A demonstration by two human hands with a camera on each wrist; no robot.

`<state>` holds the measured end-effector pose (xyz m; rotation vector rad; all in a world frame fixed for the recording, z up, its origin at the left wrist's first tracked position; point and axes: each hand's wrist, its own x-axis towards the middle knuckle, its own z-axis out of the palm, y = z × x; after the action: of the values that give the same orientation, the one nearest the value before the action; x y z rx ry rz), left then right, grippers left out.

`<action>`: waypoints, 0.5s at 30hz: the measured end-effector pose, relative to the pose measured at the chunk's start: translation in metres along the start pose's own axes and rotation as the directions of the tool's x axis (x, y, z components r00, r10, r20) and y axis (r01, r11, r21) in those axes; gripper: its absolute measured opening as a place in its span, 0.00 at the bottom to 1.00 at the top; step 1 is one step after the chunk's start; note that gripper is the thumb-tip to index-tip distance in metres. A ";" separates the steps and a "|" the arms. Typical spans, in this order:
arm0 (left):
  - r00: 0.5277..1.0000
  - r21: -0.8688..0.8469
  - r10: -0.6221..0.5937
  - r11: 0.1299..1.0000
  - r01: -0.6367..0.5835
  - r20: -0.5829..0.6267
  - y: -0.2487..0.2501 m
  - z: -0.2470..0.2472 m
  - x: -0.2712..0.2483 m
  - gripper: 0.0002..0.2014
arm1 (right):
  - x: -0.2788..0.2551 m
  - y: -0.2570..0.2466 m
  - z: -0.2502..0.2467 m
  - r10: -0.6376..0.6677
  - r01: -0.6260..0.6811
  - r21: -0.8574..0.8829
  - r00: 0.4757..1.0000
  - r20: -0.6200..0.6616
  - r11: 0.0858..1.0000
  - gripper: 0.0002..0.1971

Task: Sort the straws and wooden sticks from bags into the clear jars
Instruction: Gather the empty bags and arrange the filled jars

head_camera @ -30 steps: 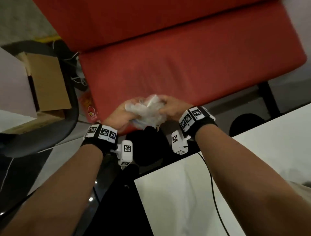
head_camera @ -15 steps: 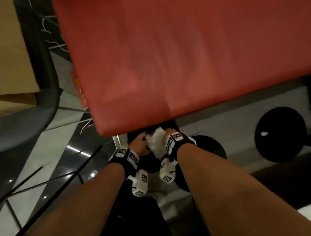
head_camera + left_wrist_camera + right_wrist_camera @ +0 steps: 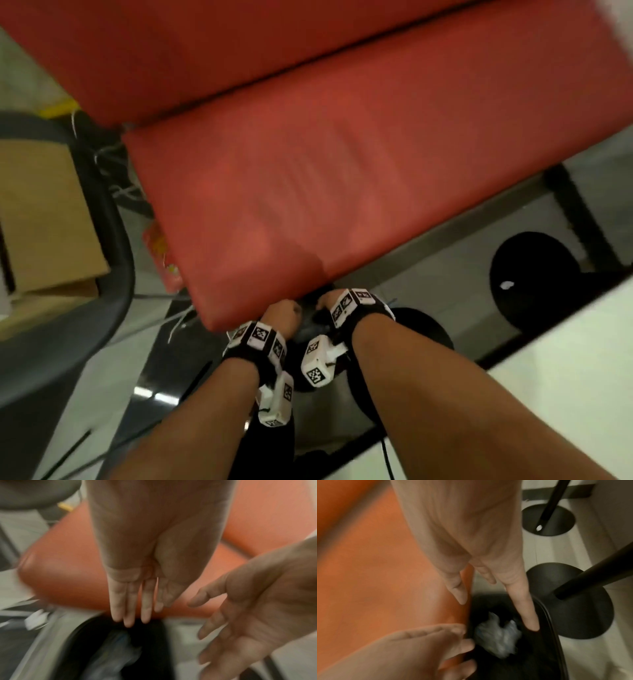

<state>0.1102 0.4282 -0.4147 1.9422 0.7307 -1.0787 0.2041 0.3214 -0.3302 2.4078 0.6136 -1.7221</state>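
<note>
A crumpled clear plastic bag [image 3: 498, 635] lies inside a black bin [image 3: 551, 628] on the floor, free of both hands. In the head view my left hand [image 3: 284, 315] and right hand [image 3: 329, 301] hover close together just above the bin [image 3: 308, 330], at the edge of the red bench. The left wrist view shows the left hand [image 3: 132, 608] with straight fingers over the blurred bag [image 3: 116, 649]. My right hand [image 3: 494, 605] is spread, its index finger [image 3: 529, 615] pointing down by the bin rim. No jars, straws or sticks are in view.
A red padded bench [image 3: 308, 171] overhangs the bin. A white table [image 3: 548, 394] sits at the right, with black round table bases [image 3: 534, 274] on the floor. A cardboard box [image 3: 44, 212] and a grey chair [image 3: 102, 308] stand at the left.
Both hands lowered the crumpled plastic from in front of the bench down to the bin and let it go. It now lies inside the bin.
</note>
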 end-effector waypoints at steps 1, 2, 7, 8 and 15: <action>0.999 -0.002 0.049 0.999 -0.049 -0.005 0.019 -0.014 -0.021 0.15 | -0.028 0.002 -0.011 0.006 -0.004 0.062 0.999 -0.041 0.998 0.29; 0.993 -0.006 0.114 0.993 -0.114 -0.008 0.040 -0.026 -0.043 0.15 | -0.059 0.005 -0.025 0.007 0.008 0.138 0.994 -0.109 0.990 0.24; 0.890 -0.058 0.456 0.889 -0.455 0.023 0.163 -0.049 -0.161 0.13 | -0.193 0.048 -0.056 0.209 0.110 0.811 0.939 -0.275 0.575 0.17; 0.870 -0.064 0.493 0.869 -0.490 0.032 0.188 -0.045 -0.184 0.12 | -0.220 0.063 -0.055 0.270 0.154 0.904 0.922 -0.277 0.400 0.15; 0.750 0.006 0.629 0.766 -0.643 0.204 0.317 0.061 -0.339 0.07 | -0.403 0.186 0.040 0.465 0.486 0.868 0.796 -0.388 -0.106 0.08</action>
<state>0.1681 0.1723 -0.0265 1.8956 -0.1073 -0.8384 0.1320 0.0366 0.0051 3.9827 -1.6026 -1.3317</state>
